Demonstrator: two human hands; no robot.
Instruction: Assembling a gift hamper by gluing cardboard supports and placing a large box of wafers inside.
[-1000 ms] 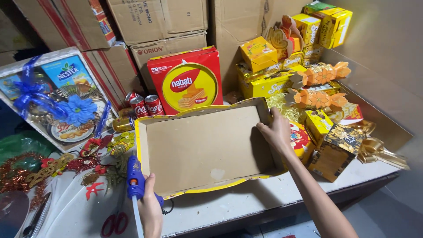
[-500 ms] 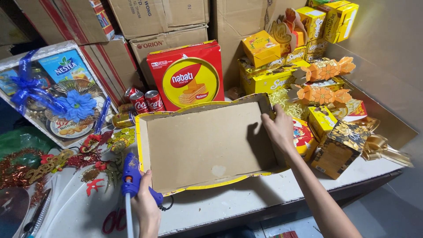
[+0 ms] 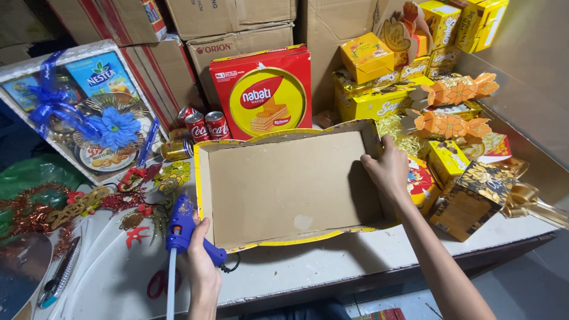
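The left hand (image 3: pixel 201 261) has come up from the table edge since a second ago, and now it grips the blue glue gun (image 3: pixel 185 231) more fully. The fingers are curled tight around the handle. The gun's tip points up, just beside the left wall of the cardboard tray (image 3: pixel 290 184). A stick pokes out of the gun's back, toward the bottom of the picture.

The right hand (image 3: pixel 388 172) has stayed on the tray's right side. Its fingers are bent over the top of that wall, pressing on it. The tray lies flat in the middle of the white table (image 3: pixel 332 266). It is brown inside with a yellow edge.

Behind the tray stands a big red wafer box (image 3: pixel 264 92) with a yellow circle. Two red soda cans (image 3: pixel 206 125) stand to its left. Yellow gift boxes (image 3: pixel 379 77) are piled at the back right. A wrapped basket with a blue flower (image 3: pixel 115 127) sits far left. Red scissors (image 3: pixel 155 283) lie near the left arm.
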